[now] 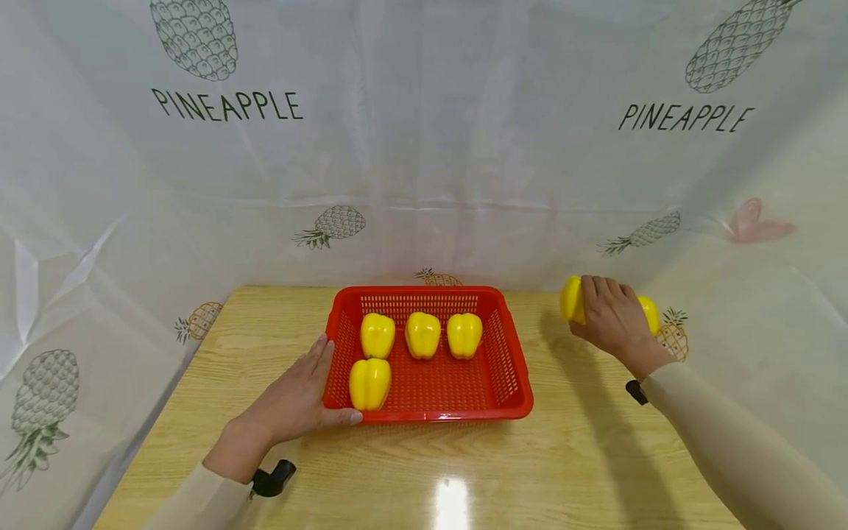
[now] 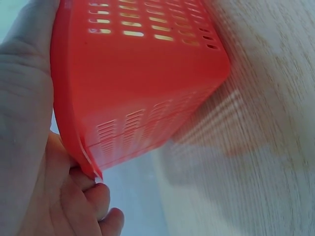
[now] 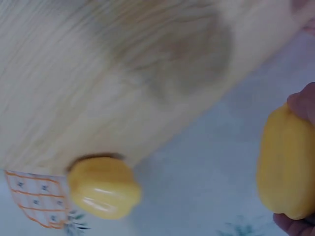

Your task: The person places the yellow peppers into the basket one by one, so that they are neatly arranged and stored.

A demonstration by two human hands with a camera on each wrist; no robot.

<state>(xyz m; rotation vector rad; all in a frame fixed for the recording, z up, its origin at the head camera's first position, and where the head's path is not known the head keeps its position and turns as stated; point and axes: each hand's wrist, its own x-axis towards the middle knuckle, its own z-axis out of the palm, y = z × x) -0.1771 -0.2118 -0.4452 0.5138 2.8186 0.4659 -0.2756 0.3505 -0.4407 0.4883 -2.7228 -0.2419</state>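
In the head view my left hand (image 1: 291, 397) grips the near left corner of a red plastic basket (image 1: 517, 361), thumb along the front rim. The left wrist view shows fingers (image 2: 101, 201) curled at the basket's rim. Inside the basket, three yellow bell peppers stand in a row along the back, and one yellow bell pepper (image 1: 369, 384) sits at the front left. Right of the basket, my right hand (image 1: 612, 320) holds another yellow bell pepper (image 3: 287, 164) above the table. A further yellow bell pepper (image 3: 103, 188) rests at the table's edge, partly behind that hand in the head view.
The basket stands on a light wooden table (image 1: 424, 471). A pale sheet (image 1: 424, 147) printed with pineapples hangs behind the table and at its sides. Inside the basket, bare floor shows at the front middle and right.
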